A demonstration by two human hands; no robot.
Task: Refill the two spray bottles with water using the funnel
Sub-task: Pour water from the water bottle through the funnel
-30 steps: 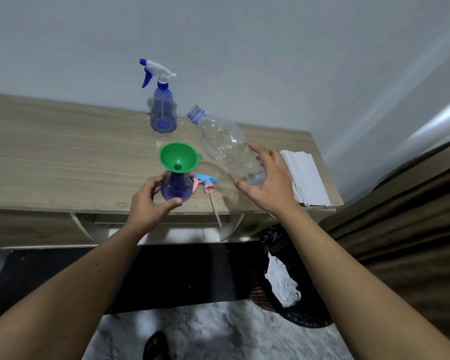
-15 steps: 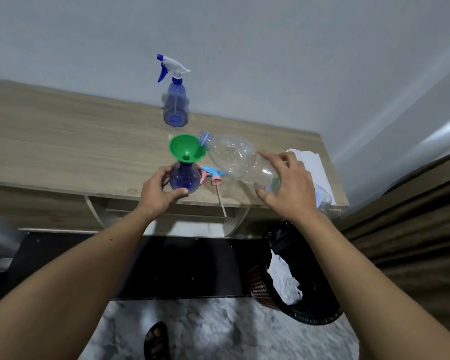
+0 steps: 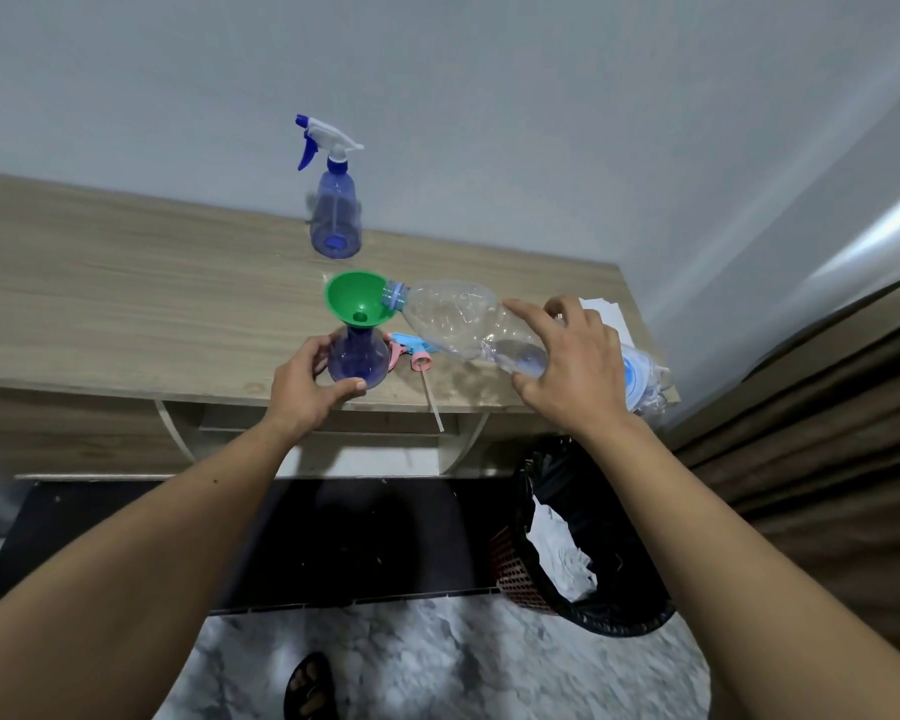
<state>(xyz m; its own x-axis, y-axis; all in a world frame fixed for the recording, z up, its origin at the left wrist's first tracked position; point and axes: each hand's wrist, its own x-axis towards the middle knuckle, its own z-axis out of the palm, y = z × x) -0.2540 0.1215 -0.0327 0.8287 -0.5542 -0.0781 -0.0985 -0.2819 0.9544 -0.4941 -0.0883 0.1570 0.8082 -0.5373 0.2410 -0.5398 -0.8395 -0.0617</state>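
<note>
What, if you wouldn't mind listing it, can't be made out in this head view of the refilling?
- Water flow: too faint to see at the clear bottle mouth over the green funnel.
- Clear bottle's rear: hidden by the right hand.
- Near spray bottle: its fill level is unreadable, partly behind the left hand.
- Papers: mostly hidden by the right hand.

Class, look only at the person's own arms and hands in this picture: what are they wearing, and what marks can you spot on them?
Both forearms are bare: no sleeve reaches into view. The left hand and right hand wear no gloves, and no ring, watch or bracelet shows. The left forearm has a small dark spot partway along it. At the bottom edge, a foot in a dark open sandal shows.
</note>
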